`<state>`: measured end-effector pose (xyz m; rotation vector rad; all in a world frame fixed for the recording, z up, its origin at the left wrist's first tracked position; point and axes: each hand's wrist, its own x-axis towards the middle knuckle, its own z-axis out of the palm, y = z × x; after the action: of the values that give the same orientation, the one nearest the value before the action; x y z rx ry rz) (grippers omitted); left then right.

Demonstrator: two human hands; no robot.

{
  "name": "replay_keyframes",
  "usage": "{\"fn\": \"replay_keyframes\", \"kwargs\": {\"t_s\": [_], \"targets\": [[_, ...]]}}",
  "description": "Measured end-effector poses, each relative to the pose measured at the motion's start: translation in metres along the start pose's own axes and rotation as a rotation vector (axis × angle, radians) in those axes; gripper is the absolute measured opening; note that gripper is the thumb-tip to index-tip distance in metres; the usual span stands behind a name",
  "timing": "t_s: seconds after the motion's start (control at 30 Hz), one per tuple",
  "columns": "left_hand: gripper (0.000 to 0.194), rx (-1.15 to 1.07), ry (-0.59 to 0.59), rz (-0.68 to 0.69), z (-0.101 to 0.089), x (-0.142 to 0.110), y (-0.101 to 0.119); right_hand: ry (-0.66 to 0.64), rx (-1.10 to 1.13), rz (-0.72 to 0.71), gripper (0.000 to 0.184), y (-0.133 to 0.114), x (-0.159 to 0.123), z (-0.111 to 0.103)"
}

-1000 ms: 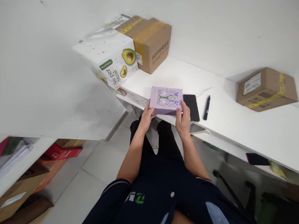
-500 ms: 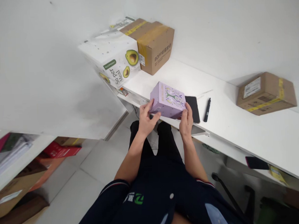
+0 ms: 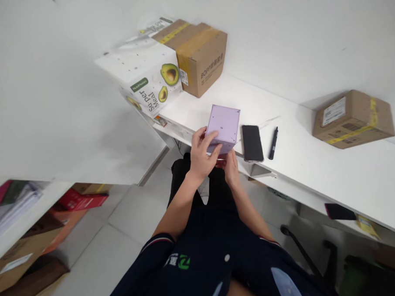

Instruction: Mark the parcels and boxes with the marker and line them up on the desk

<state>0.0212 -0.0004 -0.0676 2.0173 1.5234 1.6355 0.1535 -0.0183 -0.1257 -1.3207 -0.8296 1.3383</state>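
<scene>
A light purple box [image 3: 223, 120] is at the front edge of the white desk, turned so that a plain, dotted side faces up. My left hand [image 3: 201, 154] grips its left and near side, with fingers lying against the purple surface. My right hand [image 3: 231, 167] holds the box low at its near right corner, fingers partly hidden beneath it. Just right of the box lies a dark phone [image 3: 252, 143], and beyond that a black marker pen [image 3: 273, 143].
At the back left of the desk [image 3: 303, 169] stand a white avocado-print carton [image 3: 148, 76] and a taped brown carton [image 3: 203, 60]. Another brown carton [image 3: 353, 119] sits at the right against the wall. A shelf runs under the desk, with a dark phone-like object [image 3: 340, 212] on it.
The purple box has been turned, so its printed face no longer shows and a plain side is up. My right hand moved left and under it, uncovering the phone.
</scene>
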Motion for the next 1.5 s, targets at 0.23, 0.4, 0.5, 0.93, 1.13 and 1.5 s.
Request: {"fn": "replay_keyframes", "kwargs": {"t_s": [0.23,0.4,0.5,0.93,1.13,1.5], "targets": [[0.032,0.012,0.003,0.009,0.011,0.005,-0.001,-0.027,0.077,-0.001,0.062,0.002,0.008,-0.002],[0.028,0.075,0.098,0.054,0.019,0.005,0.002,-0.019,0.069,0.002,0.061,-0.003,0.010,-0.006],[0.027,0.078,0.106,0.051,0.024,0.006,0.003,-0.005,0.056,0.001,0.059,-0.005,0.009,-0.005],[0.032,0.015,0.016,-0.052,0.045,0.020,0.000,0.049,-0.196,-0.202,0.052,-0.044,0.002,-0.039],[0.035,-0.020,-0.007,-0.052,0.054,0.033,-0.007,0.227,-0.306,-0.294,0.043,-0.057,0.006,-0.068],[0.062,-0.290,-0.036,-0.360,0.063,-0.020,-0.043,0.265,-0.589,-0.727,0.081,-0.076,0.030,-0.028]]}}
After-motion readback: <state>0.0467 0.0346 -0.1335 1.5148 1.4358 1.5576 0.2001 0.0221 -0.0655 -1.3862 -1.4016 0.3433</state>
